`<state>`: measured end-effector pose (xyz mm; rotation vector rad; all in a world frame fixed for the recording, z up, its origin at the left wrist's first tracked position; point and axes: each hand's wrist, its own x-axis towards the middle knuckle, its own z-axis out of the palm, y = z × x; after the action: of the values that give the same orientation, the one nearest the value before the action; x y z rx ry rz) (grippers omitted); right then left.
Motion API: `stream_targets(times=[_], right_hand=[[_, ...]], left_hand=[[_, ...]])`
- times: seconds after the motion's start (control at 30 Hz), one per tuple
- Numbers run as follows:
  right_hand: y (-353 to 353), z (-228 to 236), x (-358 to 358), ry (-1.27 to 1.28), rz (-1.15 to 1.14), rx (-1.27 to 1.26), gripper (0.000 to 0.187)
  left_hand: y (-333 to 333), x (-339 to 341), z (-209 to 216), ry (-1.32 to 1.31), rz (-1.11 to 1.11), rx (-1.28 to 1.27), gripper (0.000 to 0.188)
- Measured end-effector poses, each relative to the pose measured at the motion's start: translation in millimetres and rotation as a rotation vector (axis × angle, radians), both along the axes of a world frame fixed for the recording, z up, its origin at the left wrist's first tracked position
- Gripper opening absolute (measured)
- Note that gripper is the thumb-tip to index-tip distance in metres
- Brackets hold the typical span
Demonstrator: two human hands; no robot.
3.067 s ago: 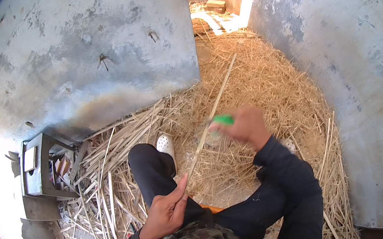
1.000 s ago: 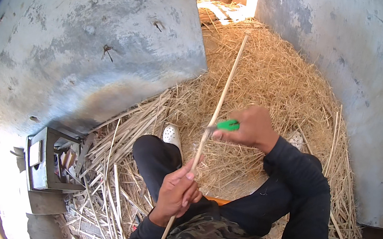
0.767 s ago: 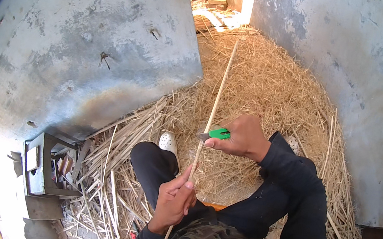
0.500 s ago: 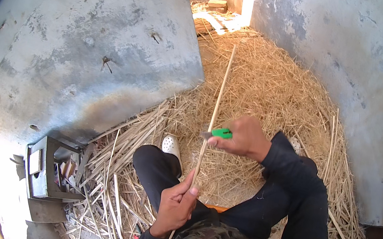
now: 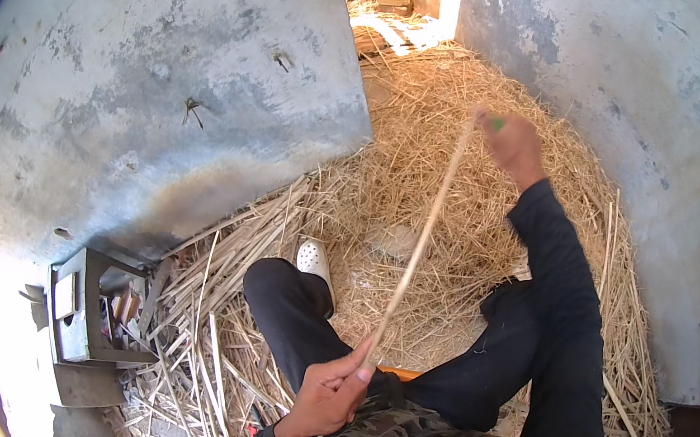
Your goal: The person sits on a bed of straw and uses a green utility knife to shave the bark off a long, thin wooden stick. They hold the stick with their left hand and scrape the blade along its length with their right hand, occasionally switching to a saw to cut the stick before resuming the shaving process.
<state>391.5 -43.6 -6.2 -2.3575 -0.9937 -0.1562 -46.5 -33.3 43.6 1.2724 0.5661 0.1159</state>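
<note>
A long, thin pale wooden or bamboo strip [image 5: 422,244] slants up and away from my lap, slightly blurred by motion. My left hand [image 5: 328,400] is closed round its lower part, and the strip's near end runs on below that hand. Out at the far end of the strip, my right hand [image 5: 517,149] is closed on a green-handled knife [image 5: 497,124]. Only a bit of green shows now. The blade is smeared by motion, right by the strip's tip; whether it touches cannot be made out.
Straw-like shavings [image 5: 472,201] cover the floor ahead. Loose strips [image 5: 245,248] lie piled at the left, beside a small wooden box-like stand [image 5: 84,305] with things inside. Worn plastered walls [image 5: 207,77] rise on both sides. A white clog [image 5: 315,261] is on my left foot.
My right hand with the knife has moved from mid-strip out to its far end, away from me. The strip's far end has swung to the right. My left hand has shifted slightly right and nearer.
</note>
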Motion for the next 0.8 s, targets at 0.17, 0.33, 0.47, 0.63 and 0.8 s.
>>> stream_targets(times=[0.17,0.33,0.47,0.63,0.8], right_hand=[[-34.4,-21.5,62.0,0.311,-0.115,0.323,0.069],[-8.3,-29.5,-38.0,0.594,0.288,0.384,0.062],[0.3,0.0,-112.2,1.041,0.452,0.390,0.042],[-0.4,3.2,-91.4,1.363,0.378,0.673,0.029],[-8.0,0.7,-31.9,1.313,0.332,0.864,0.029]], left_hand=[[18.0,2.3,-23.9,-0.034,0.151,-0.043,0.041],[54.8,62.7,-23.3,-0.171,0.122,-0.337,0.045],[51.5,90.8,-31.8,-0.171,0.026,-0.360,0.044],[31.8,88.1,-40.7,-0.150,0.007,-0.391,0.044],[13.5,50.7,-56.9,-0.088,-0.069,-0.402,0.044]])
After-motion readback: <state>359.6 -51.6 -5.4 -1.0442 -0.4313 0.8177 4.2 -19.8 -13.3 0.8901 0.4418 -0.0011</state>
